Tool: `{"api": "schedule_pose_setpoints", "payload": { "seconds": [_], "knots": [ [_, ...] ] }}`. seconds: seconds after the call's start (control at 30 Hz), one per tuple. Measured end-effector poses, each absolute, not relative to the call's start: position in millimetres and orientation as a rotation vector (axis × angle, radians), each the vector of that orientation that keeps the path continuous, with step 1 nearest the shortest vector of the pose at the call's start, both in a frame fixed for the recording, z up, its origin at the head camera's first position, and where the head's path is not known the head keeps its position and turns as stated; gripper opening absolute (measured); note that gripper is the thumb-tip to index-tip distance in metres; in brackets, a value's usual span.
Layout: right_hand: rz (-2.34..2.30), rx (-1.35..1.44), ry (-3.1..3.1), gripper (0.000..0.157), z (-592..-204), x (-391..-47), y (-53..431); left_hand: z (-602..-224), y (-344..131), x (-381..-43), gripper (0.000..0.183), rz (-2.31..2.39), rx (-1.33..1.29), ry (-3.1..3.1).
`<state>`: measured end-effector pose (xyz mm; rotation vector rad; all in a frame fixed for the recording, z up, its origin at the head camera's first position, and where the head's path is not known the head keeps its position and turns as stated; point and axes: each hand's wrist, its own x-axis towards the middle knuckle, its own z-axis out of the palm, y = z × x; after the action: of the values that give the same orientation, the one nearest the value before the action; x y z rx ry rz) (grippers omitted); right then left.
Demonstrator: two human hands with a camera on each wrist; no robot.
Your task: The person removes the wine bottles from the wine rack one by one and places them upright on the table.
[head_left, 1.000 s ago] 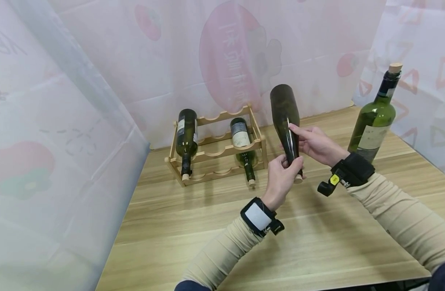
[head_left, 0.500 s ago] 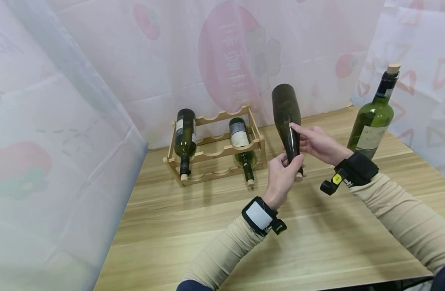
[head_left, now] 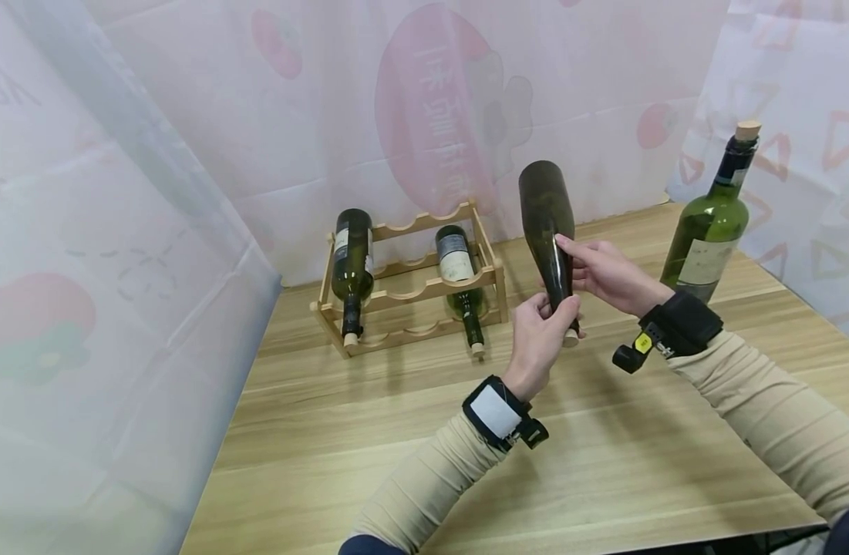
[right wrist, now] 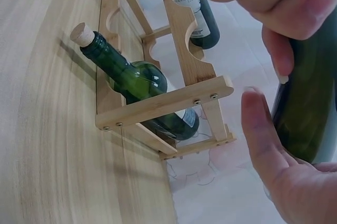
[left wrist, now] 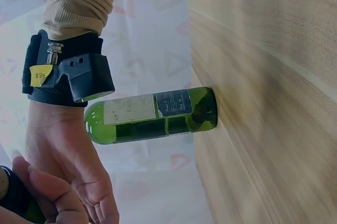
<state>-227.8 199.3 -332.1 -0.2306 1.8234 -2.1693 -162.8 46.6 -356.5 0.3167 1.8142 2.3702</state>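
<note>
Both hands hold a dark wine bottle [head_left: 545, 204] in the air over the table, its base up and its corked neck pointing down. The left hand [head_left: 538, 339] grips the neck just above the cork. Higher up, the right hand [head_left: 614, 274] holds the bottle around its shoulder, thumb on the near side. In the right wrist view the bottle's green glass [right wrist: 310, 97] shows between fingers and thumb. To the left stands a wooden wine rack [head_left: 431, 289]. One bottle [head_left: 353, 258] lies on its upper tier at the left, another bottle [head_left: 457, 262] on its lower tier at the right, both necks forward.
A green corked wine bottle [head_left: 709, 239] stands upright on the wooden table [head_left: 327, 447], behind the right wrist. Printed white curtains [head_left: 313, 116] close off the back and both sides. The table's front edge runs below the forearms.
Hands and bottle hold almost the same place, with only a slight shift to the right. The rack and the other bottles stay as they were, while the head view drifts a little.
</note>
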Motion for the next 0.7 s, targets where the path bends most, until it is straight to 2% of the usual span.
{"api": "schedule_pose_setpoints", "payload": {
  "seconds": [0.3,0.53,0.7],
  "knots": [
    [-2.168,-0.223,1.824,0.055,-333.3,-226.5,200.6,-358.5,46.0,-162.5,0.012,2.342,0.319,1.824],
    [-2.203,-0.219,1.77,0.041,-334.1,-226.7,202.1,-359.1,45.8,-162.8,0.013,2.333,0.326,1.836],
    [-2.209,-0.215,1.783,0.038,-334.0,-227.5,201.6,-357.4,45.2,-163.1,0.011,2.33,0.322,1.839]
  ]
}}
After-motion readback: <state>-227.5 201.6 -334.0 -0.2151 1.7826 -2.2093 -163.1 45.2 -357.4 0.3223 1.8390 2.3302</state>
